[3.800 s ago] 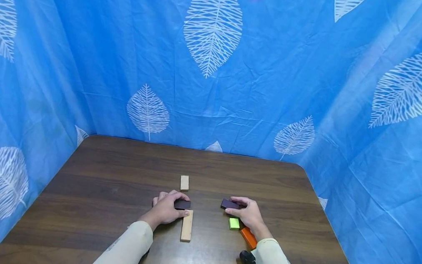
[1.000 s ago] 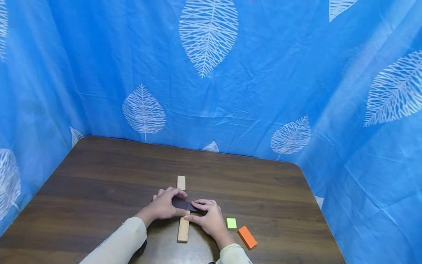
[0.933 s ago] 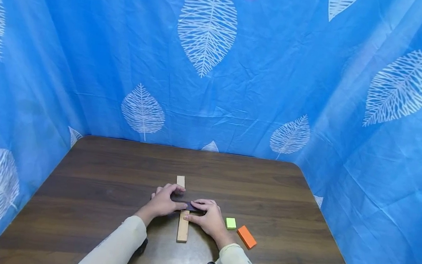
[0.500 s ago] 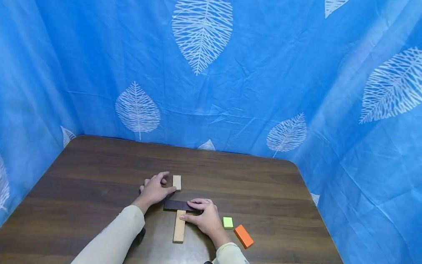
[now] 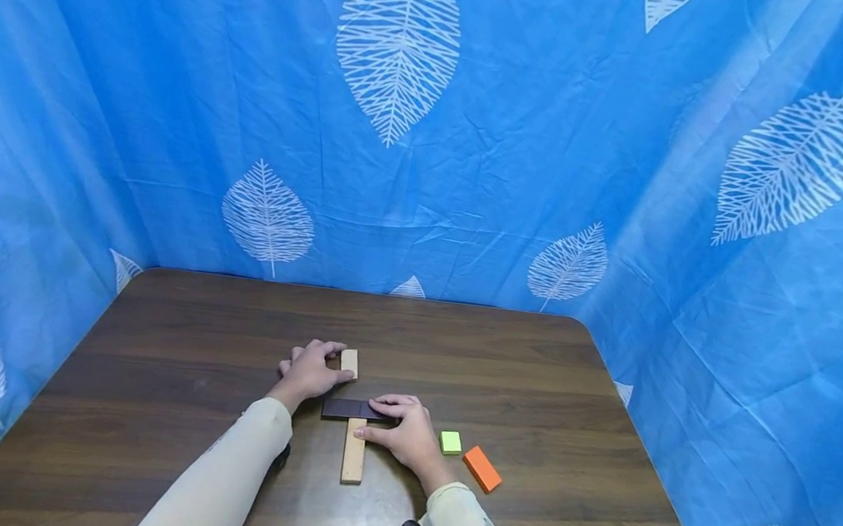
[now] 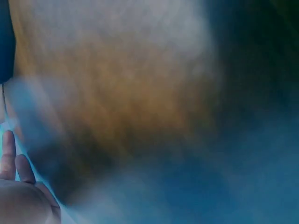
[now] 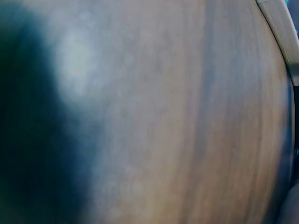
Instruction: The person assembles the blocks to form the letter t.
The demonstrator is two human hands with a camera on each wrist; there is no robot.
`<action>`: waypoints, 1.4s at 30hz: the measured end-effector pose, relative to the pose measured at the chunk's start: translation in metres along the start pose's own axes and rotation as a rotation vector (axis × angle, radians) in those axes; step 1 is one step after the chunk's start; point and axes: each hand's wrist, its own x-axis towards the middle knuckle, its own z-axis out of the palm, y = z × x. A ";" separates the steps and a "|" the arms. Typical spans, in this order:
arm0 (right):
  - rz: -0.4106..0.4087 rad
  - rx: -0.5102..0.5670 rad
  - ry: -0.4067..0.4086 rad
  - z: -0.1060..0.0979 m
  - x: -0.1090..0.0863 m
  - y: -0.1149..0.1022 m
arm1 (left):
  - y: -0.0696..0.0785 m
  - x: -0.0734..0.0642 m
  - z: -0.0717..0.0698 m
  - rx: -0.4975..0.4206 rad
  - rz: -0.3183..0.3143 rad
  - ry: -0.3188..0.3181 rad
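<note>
Two dark brown wooden blocks (image 5: 339, 409) lie end to end in a row across the table, forming the bar of a T. Below them a long pale wooden block (image 5: 352, 462) points toward me as the stem; its near part also shows as a pale block (image 7: 280, 28) in the right wrist view. My right hand (image 5: 410, 436) holds the right-hand dark block, its thumb tip over the long pale block. Farther back, my left hand (image 5: 309, 372) pinches a short pale wooden block (image 5: 349, 363) between thumb and fingers. The left wrist view is blurred, with some fingers (image 6: 8, 158) at its edge.
A lime-green block (image 5: 450, 443) and an orange block (image 5: 482, 469) lie right of my right hand. The brown wooden table (image 5: 533, 365) has its far edge against a blue curtain (image 5: 474, 176) with white leaf prints.
My right hand brought its dark block left against the other one. The left hand let go of its dark block, moved back and took hold of the short pale block.
</note>
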 end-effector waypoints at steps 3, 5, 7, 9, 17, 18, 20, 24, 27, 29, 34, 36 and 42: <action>-0.001 -0.010 -0.004 0.000 0.000 -0.001 | 0.001 0.000 0.003 -0.045 0.013 0.017; 0.004 -0.014 -0.009 0.000 0.000 -0.001 | 0.003 -0.001 0.006 -0.099 0.031 0.027; 0.011 -0.015 -0.013 0.000 0.000 -0.001 | 0.005 -0.001 0.007 -0.156 0.051 0.036; 0.019 -0.012 -0.016 -0.001 0.001 0.000 | 0.008 -0.002 0.008 -0.198 0.061 0.044; 0.013 -0.009 -0.016 -0.002 0.001 0.003 | 0.014 -0.008 0.008 -0.218 0.047 0.033; 0.015 -0.008 -0.016 -0.003 0.000 0.004 | 0.014 -0.008 0.008 -0.211 0.057 0.025; 0.023 -0.005 -0.015 -0.003 0.000 0.004 | 0.015 -0.008 0.010 -0.199 0.072 0.004; 0.028 -0.003 -0.017 -0.003 -0.001 0.004 | 0.017 -0.009 0.013 -0.151 0.083 -0.044; 0.024 0.000 -0.016 -0.002 -0.001 0.004 | 0.018 -0.010 0.013 -0.115 0.084 -0.070; 0.025 0.003 -0.015 -0.002 -0.001 0.003 | 0.018 -0.010 0.012 -0.086 0.093 -0.081; 0.013 0.010 -0.010 0.000 -0.001 0.002 | 0.019 -0.010 0.009 0.021 0.121 -0.115; 0.007 0.014 -0.010 0.000 -0.001 0.001 | 0.019 -0.011 0.008 0.058 0.124 -0.128; 0.013 0.022 -0.011 0.001 -0.001 0.000 | 0.016 -0.015 0.005 0.106 0.148 -0.136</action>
